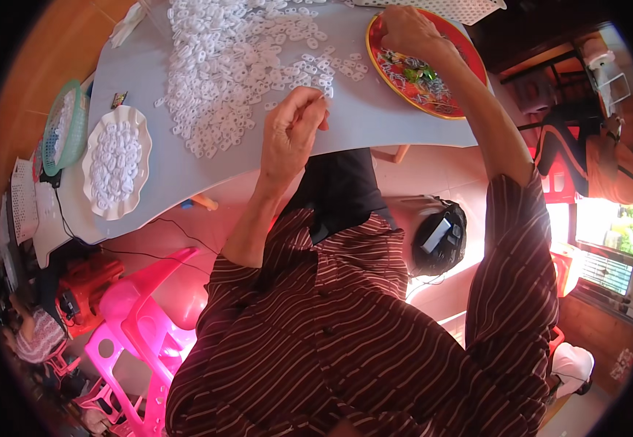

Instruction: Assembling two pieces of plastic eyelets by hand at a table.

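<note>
While a pink-lit tiled floor (393, 171) spreads beneath everything, a pale grey-blue bench (374, 124) curves across the room from nine o'clock through twelve to one. At three o'clock, near a bright window (626, 233), a seated person (615, 167) shows; at eight stands a bright pink chair (138, 313). On the bench, a wide heap of small white pieces (211, 80) lies at eleven o'clock, thinning out toward twelve. A round red tray (474, 76) with a yellow rim sits at one o'clock, and a wavy-edged white dish (88, 171) of white pieces between nine and ten, just beside a green basket (76, 138).

The left grip (292, 131) is curled at the bench's near edge, thumb and forefinger together; I cannot tell whether they pinch anything. The main heap lies toward its ten o'clock, loose pieces toward its one. The right grip (409, 33) is over the tray, its fingertips hidden, so whether it grasps or is released cannot be told; thin silvery bits (433, 91) lie toward its five o'clock.
</note>
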`<state>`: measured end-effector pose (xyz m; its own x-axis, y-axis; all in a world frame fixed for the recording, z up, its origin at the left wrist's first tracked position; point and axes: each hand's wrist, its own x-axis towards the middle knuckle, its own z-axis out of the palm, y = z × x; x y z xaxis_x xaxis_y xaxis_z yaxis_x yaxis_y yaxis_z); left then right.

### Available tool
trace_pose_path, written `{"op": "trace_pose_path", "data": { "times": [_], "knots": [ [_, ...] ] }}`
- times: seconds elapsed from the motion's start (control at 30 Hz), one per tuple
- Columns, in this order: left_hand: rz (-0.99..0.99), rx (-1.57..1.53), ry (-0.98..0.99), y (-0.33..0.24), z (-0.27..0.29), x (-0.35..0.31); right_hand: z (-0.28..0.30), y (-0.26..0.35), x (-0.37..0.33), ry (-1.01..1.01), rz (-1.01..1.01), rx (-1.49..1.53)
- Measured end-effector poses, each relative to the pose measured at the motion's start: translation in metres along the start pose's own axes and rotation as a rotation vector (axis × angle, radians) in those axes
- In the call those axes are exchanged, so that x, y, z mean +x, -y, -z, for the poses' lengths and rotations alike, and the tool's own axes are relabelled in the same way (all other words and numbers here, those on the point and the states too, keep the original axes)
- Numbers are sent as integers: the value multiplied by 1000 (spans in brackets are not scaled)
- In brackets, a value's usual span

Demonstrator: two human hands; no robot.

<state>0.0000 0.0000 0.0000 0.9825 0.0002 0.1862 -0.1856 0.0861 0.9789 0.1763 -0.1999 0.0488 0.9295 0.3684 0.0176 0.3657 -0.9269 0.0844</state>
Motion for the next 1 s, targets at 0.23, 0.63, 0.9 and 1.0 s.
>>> {"op": "trace_pose_path", "data": {
  "times": [0.23, 0.63, 0.9, 1.0],
  "knots": [
    [26, -25, -17, -2, 7, -3, 33, 45, -58, -37, 80, 802],
    [192, -492, 70, -6, 11, 0, -25, 109, -110, -47, -107, 1846],
    [191, -474, 48, 0, 14, 2, -31, 121, -111, -248, -5, 1933],
    [255, -524, 33, -4, 12, 3, -31, 124, -114, -277, -32, 1917]
  ]
}}
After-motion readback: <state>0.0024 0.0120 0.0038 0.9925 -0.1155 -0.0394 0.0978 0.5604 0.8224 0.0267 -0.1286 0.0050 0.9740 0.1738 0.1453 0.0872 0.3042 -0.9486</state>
